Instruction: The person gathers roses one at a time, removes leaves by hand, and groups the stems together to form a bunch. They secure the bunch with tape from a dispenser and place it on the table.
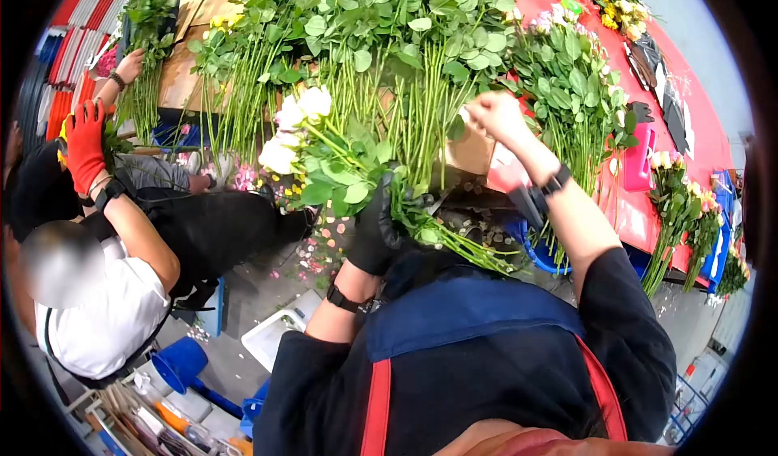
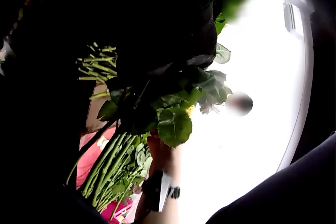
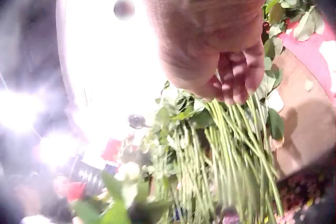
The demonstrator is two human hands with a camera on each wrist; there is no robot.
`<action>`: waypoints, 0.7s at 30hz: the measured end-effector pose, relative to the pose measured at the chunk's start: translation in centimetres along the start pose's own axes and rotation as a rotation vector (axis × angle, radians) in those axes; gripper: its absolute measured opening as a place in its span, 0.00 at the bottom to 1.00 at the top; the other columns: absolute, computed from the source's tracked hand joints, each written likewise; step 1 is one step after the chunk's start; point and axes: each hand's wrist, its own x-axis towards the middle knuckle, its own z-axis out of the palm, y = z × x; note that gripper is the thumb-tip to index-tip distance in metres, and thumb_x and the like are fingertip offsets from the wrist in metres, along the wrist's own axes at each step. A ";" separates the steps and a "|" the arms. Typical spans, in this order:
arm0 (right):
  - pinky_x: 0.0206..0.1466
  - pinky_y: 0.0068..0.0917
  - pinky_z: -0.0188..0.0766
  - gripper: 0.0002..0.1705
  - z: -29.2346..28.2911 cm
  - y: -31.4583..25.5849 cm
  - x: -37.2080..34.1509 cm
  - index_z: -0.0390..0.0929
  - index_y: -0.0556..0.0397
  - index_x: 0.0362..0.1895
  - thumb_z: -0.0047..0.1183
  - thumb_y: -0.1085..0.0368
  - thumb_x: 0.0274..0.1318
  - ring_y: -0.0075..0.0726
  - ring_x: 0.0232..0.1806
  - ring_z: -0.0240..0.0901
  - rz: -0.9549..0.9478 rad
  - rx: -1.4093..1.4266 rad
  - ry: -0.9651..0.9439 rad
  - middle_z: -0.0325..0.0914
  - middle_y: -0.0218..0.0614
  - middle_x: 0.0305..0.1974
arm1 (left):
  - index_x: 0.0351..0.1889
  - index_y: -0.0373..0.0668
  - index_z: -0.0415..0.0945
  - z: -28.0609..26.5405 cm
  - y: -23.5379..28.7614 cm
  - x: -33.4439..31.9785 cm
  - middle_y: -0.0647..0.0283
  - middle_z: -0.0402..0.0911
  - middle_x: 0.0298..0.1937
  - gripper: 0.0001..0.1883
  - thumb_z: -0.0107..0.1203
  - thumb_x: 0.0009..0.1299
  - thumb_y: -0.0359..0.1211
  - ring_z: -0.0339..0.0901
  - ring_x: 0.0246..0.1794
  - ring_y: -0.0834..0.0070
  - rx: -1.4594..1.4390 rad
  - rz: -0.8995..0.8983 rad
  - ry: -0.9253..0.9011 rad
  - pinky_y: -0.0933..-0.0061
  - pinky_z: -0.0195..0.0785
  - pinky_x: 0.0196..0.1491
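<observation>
In the head view, my black-gloved left hand [image 1: 377,229] grips a bunch of white roses [image 1: 314,103], blooms to the left and cut stems to the lower right. Dark in the left wrist view, that glove [image 2: 168,35] has leaves [image 2: 174,127] beneath it. My bare right hand [image 1: 498,117] is raised over the right end of a row of stems [image 1: 413,124]. Seen by the right wrist camera, this hand [image 3: 210,40] has its fingers bent loosely in front of long green stems [image 3: 231,145], with nothing visible in them; actual contact is unclear.
More roses [image 1: 567,91] lie on the red table [image 1: 701,108] at right, near a pink container [image 1: 639,160]. At left sits another person [image 1: 105,310] wearing a red glove [image 1: 86,148]. A blue container [image 1: 180,362] stands lower left. Petals litter the floor.
</observation>
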 end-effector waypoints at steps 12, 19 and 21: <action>0.16 0.21 0.64 0.07 5.3 -1.2 6.6 0.68 0.54 0.37 0.50 0.66 0.56 0.22 0.18 0.70 0.155 0.690 0.416 0.76 0.35 0.22 | 0.59 0.44 0.68 -3.0 4.8 1.9 0.64 0.75 0.49 0.19 0.45 0.75 0.43 0.76 0.48 0.72 -0.285 -0.163 0.192 0.65 0.74 0.50; 0.21 0.16 0.58 0.12 1.4 -0.9 -4.5 0.76 0.57 0.46 0.50 0.64 0.63 0.15 0.18 0.61 -0.244 0.184 0.632 0.70 0.24 0.20 | 0.56 0.44 0.69 0.0 6.8 3.7 0.65 0.76 0.40 0.21 0.48 0.73 0.48 0.76 0.40 0.71 -0.230 -0.192 0.147 0.65 0.74 0.47; 0.20 0.13 0.55 0.10 2.8 -0.1 -9.2 0.75 0.58 0.45 0.48 0.67 0.65 0.14 0.17 0.59 -0.290 0.371 0.561 0.70 0.23 0.20 | 0.55 0.45 0.69 0.3 6.6 4.6 0.65 0.74 0.34 0.21 0.47 0.73 0.49 0.76 0.37 0.67 -0.364 -0.257 0.070 0.60 0.73 0.48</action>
